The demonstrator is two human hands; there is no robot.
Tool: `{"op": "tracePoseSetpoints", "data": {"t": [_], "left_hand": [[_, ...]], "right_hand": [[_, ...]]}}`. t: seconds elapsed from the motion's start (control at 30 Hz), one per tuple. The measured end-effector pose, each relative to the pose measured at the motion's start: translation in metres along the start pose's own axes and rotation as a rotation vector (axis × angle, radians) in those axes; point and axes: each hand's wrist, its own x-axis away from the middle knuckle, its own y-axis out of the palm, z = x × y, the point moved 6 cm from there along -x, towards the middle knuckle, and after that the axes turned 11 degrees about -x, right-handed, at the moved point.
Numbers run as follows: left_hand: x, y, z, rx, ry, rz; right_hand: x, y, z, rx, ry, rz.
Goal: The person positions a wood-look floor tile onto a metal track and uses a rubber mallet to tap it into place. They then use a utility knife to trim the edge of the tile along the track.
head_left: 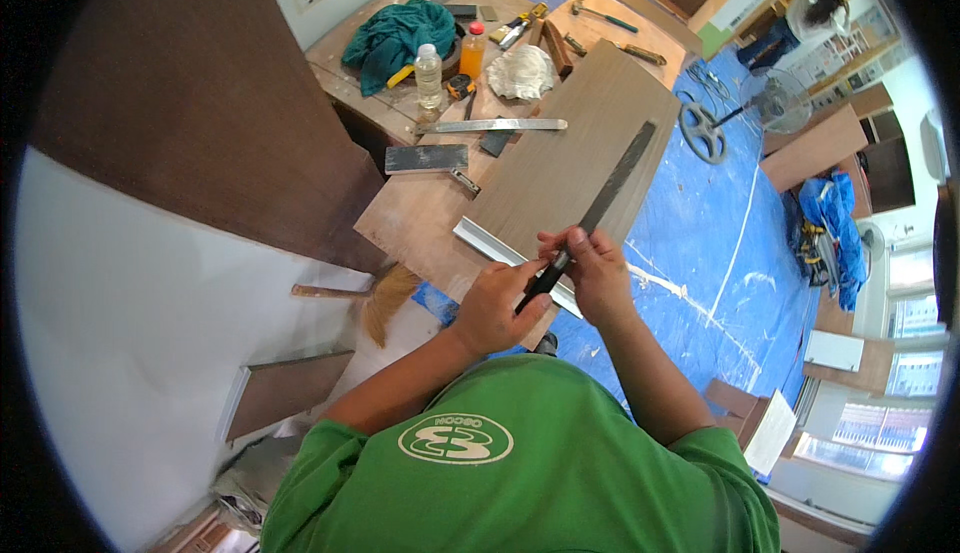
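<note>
A flat metal file [620, 179] with a black handle is held up in front of me, its blade slanting away to the upper right. My left hand [496, 308] is closed round the rear of the handle. Further along, where the handle meets the blade, my right hand [596, 275] grips it with thumb and fingers. Beneath the blade lies a grey-brown wood-grain panel [560, 158] with a pale strip [490, 243] along its near edge. A long metal ruler or bar [500, 125] rests across the panel's left side.
Left of the panel lie a dark sanding block [426, 159], a tape measure [461, 86], a clear bottle [428, 77], an orange drink bottle [472, 51] and a green cloth [405, 38]. A hammer [605, 17] lies at the back. A fan [780, 101] stands right, near another person [800, 23].
</note>
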Motion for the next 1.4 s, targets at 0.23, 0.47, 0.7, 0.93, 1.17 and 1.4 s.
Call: {"op": "tracePoseSetpoints", "data": {"t": [0.23,0.47,0.7,0.93,1.17,1.4], "left_hand": [[-0.018,-0.043,0.000,-0.042,0.010,0.044],[-0.021,-0.059,0.077,-0.578,0.481,-0.057],[-0.023,-0.086,0.045,-0.942,0.525,-0.027],[-0.038,-0.131,0.026,-1.048,0.251,0.063],[0.007,-0.084,0.045,-0.948,0.516,-0.133],[-0.038,-0.168,0.012,-1.008,0.130,0.198]], "right_hand": [[0.029,0.004,-0.069,0.100,0.131,-0.104],[0.054,0.053,-0.070,0.290,0.242,-0.302],[0.060,0.065,-0.065,0.471,0.385,-0.411],[0.057,0.070,-0.060,0.521,0.427,-0.455],[0.054,0.083,-0.054,0.544,0.427,-0.517],[0.058,0.069,-0.065,0.556,0.423,-0.433]]}}
